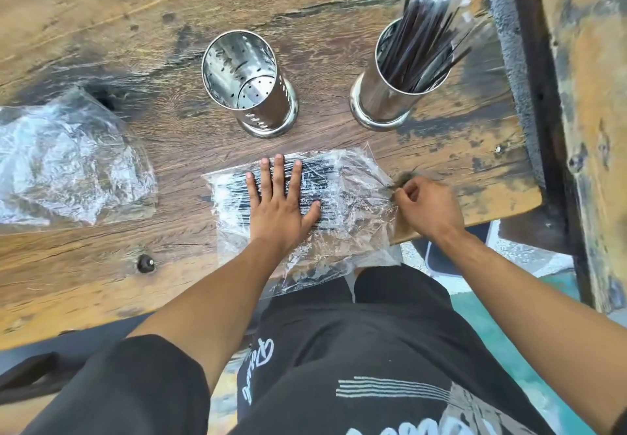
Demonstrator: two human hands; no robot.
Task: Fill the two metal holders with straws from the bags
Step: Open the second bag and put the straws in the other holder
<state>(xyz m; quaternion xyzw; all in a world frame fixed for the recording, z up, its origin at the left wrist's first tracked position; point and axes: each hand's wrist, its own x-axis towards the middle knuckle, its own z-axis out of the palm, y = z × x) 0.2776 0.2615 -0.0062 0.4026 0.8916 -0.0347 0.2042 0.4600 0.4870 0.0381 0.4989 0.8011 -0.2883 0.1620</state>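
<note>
Two shiny perforated metal holders stand on the wooden table. The left holder (249,83) holds nothing. The right holder (397,84) is packed with dark wrapped straws (431,30) that lean to the upper right. In front of them lies a clear plastic bag (353,203) of black straws. My left hand (278,202) presses flat on the bag, fingers spread. My right hand (424,205) pinches the bag's right end at the table's edge.
A crumpled clear plastic bag (68,163) lies at the left of the table (101,27). A black bolt head (146,263) sticks up near the front edge. A worn wooden post (587,95) runs along the right side.
</note>
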